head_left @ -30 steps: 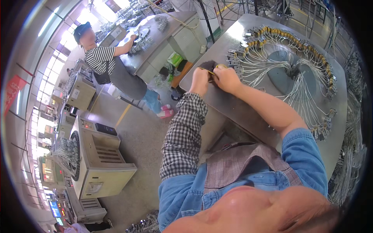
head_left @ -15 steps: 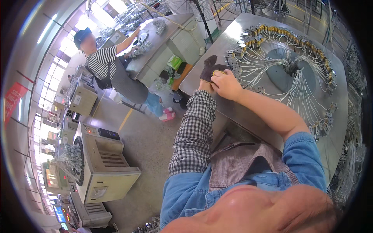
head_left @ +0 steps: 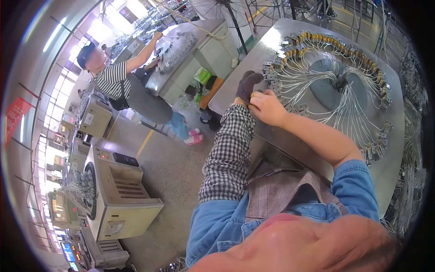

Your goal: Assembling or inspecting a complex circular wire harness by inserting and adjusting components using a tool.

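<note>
My left hand [head_left: 247, 84] wears a dark brown knitted glove [head_left: 244, 90], and its fingers stretch toward the far side, with the thumb apart. A black-and-white checked sleeve cover [head_left: 230, 154] reaches up to that wrist. My bare right hand [head_left: 269, 109] pinches the glove's yellow-edged cuff at the left wrist. Both hands are above the near-left corner of a metal table [head_left: 231, 93]. Right of them on the table lies a ring of white wires [head_left: 312, 99] with yellow and metal connector ends, gathered at grey round plates [head_left: 325, 86].
At the left, a person [head_left: 131, 86] in a striped top and grey apron handles wires at another bench [head_left: 199, 43]. A beige machine [head_left: 120, 195] with a round wire-loaded disc stands lower left. Fans [head_left: 231, 9] stand behind the table. Bundled wires [head_left: 410, 149] hang at the right.
My right hand has shifted slightly down and right along the glove cuff. The gloved left fingers have straightened. The other person has leaned left, with an arm raised over the bench.
</note>
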Action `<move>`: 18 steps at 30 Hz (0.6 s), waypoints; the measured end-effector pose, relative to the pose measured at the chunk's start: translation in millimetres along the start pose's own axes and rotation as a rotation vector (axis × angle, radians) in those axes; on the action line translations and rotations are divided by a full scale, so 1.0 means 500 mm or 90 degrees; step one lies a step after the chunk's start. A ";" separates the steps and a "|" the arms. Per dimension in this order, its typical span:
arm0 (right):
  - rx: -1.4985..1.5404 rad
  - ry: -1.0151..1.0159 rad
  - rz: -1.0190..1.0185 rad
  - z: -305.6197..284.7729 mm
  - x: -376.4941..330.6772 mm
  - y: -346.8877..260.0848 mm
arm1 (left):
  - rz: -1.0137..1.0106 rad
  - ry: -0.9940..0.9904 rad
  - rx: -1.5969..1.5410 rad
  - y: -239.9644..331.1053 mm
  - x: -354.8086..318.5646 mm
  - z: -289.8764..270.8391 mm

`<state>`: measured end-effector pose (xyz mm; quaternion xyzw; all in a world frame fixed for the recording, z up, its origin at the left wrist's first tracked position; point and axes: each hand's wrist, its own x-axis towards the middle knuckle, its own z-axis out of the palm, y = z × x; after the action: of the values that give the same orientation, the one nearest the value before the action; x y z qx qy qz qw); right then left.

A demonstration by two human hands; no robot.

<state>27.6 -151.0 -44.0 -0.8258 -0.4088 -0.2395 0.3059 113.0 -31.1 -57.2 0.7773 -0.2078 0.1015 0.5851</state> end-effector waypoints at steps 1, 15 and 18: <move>0.002 -0.002 -0.003 0.003 -0.002 -0.005 | -0.002 0.011 -0.009 0.003 0.000 -0.009; 0.163 -0.004 0.153 -0.034 0.021 0.017 | -0.048 0.461 -0.165 0.056 -0.014 -0.034; 0.411 0.050 0.351 -0.042 0.033 0.102 | -0.032 0.471 -0.142 0.090 -0.041 -0.026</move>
<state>75.9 -181.4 -34.5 -0.7563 -0.2151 -0.0397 0.6166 75.8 -24.8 -22.4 0.6245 0.0270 0.3375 0.7038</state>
